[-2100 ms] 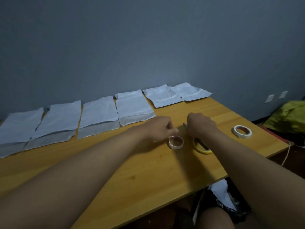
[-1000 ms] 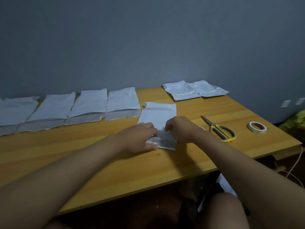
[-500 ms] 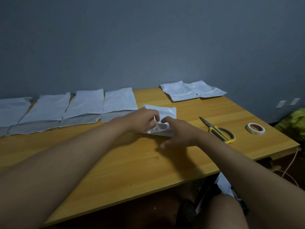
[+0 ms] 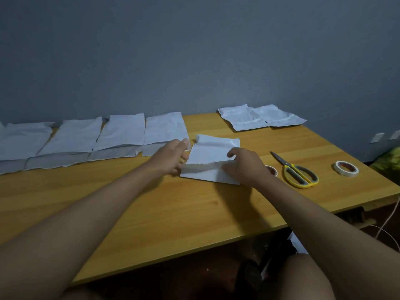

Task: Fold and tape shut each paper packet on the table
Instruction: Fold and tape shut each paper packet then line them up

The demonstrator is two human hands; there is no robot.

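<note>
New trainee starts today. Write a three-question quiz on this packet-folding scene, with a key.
1. True or false: the scissors lie to the right of the packet being folded.
2. How many flat packets lie in the row at the left? A) two B) four C) six
3. Fill in: both the left hand and the right hand hold the same ____.

Key: 1 true; 2 B; 3 packet.

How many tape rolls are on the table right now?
2: one tape roll near the table's right edge, beyond the scissors; another roll partly hidden behind the right hand.
</note>
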